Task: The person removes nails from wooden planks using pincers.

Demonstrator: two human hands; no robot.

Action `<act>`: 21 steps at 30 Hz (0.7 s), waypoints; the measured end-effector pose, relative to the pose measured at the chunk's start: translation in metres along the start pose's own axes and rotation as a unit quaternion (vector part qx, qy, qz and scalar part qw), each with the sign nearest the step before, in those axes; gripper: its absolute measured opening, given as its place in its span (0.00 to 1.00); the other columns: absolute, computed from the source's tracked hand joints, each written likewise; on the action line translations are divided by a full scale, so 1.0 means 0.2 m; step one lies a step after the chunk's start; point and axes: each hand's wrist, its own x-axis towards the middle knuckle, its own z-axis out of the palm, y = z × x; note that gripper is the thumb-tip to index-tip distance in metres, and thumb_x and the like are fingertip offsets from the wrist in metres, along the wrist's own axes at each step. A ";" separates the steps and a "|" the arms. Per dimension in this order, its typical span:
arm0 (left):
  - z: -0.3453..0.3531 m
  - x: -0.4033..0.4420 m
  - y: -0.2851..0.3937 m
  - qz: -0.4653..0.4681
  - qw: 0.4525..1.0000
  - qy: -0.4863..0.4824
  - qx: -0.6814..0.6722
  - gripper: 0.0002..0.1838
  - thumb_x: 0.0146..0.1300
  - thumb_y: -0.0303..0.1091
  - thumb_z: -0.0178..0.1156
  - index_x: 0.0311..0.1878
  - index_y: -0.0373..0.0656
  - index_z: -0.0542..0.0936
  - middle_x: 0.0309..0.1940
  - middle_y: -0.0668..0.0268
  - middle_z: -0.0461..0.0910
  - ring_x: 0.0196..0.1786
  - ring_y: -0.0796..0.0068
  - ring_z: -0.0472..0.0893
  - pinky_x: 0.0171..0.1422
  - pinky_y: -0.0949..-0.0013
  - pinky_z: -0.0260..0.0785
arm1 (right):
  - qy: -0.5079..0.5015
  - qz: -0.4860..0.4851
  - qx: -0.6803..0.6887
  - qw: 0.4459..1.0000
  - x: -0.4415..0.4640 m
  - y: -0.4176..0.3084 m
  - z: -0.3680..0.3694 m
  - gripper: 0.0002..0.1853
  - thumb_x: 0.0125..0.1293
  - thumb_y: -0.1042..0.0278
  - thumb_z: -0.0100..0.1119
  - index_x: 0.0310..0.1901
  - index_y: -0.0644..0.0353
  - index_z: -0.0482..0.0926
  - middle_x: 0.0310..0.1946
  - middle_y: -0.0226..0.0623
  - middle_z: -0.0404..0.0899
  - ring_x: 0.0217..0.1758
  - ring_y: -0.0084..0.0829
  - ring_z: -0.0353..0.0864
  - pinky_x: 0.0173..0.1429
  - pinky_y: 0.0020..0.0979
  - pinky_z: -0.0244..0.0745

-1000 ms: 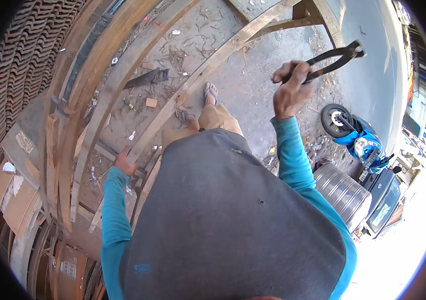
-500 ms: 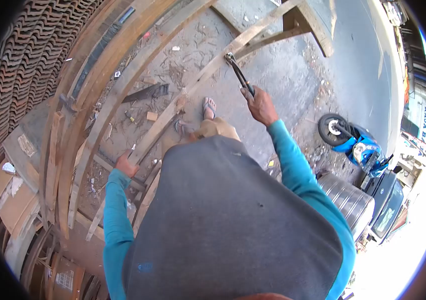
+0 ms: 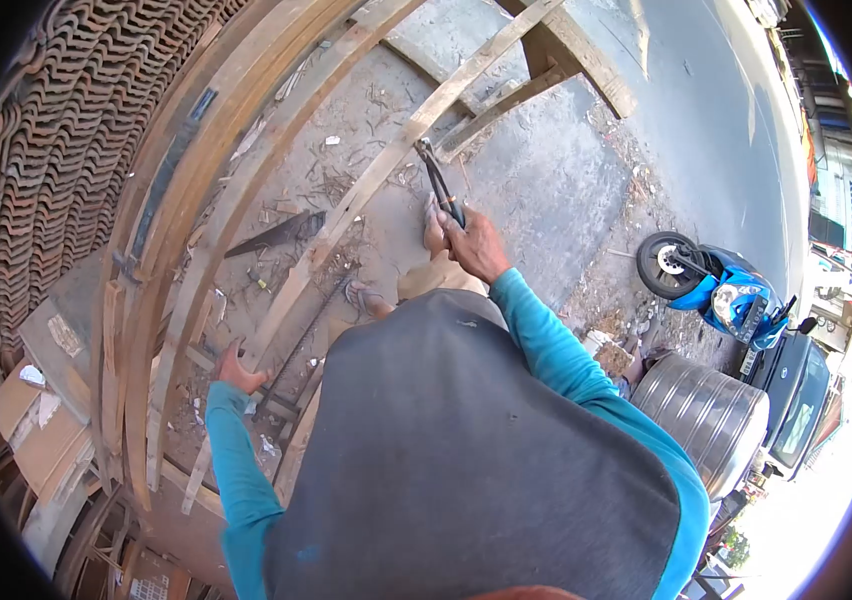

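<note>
My right hand [image 3: 478, 247] is closed around the dark handles of a pair of pincers [image 3: 438, 180]. The jaws of the pincers are at the edge of a long wooden plank [image 3: 376, 180], though whether they grip anything there is too small to tell. The plank slants from the upper middle down to the left. Near its lower part, my left hand [image 3: 238, 370] has its thumb and fingers on either side of the wood. My forearm hides some of the plank below that hand.
Several curved wooden beams [image 3: 214, 120] stand at the left, beside stacked roof tiles [image 3: 56, 150]. A handsaw [image 3: 276, 235] lies on the littered ground between beam and plank. To the right are a blue motorcycle [image 3: 726, 290], a metal drum [image 3: 696, 420] and a dark car [image 3: 791, 405].
My right hand has brought the pincers down along the plank, closer to my body. My left hand stays at the plank's lower part, its fingers now more spread. The view has shifted slightly.
</note>
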 end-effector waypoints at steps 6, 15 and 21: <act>-0.10 0.34 0.94 0.066 0.993 0.090 0.024 0.49 0.42 0.47 0.81 0.68 0.42 0.70 0.60 0.49 0.77 0.64 0.49 0.76 0.68 0.52 0.69 | -0.057 0.034 0.195 0.979 0.21 0.15 -0.34 0.19 0.74 0.60 0.53 0.49 0.72 0.77 0.30 0.37 0.83 0.32 0.29 0.83 0.40 0.33 0.79; 0.11 1.00 1.74 0.083 0.993 0.081 0.018 0.43 0.47 0.45 0.79 0.66 0.42 0.71 0.57 0.46 0.79 0.60 0.43 0.77 0.63 0.50 0.72 | -0.099 -0.018 0.120 0.988 0.60 0.20 -0.97 0.22 0.67 0.72 0.49 0.60 0.75 0.71 0.42 0.45 0.84 0.42 0.31 0.88 0.48 0.30 0.82; 0.30 1.06 1.55 0.053 0.988 0.138 0.054 0.36 0.53 0.37 0.74 0.67 0.52 0.73 0.50 0.48 0.80 0.55 0.42 0.79 0.57 0.48 0.73 | -0.086 -0.002 0.212 0.974 0.73 0.11 -1.15 0.25 0.68 0.71 0.47 0.65 0.76 0.68 0.45 0.48 0.84 0.45 0.35 0.88 0.52 0.34 0.83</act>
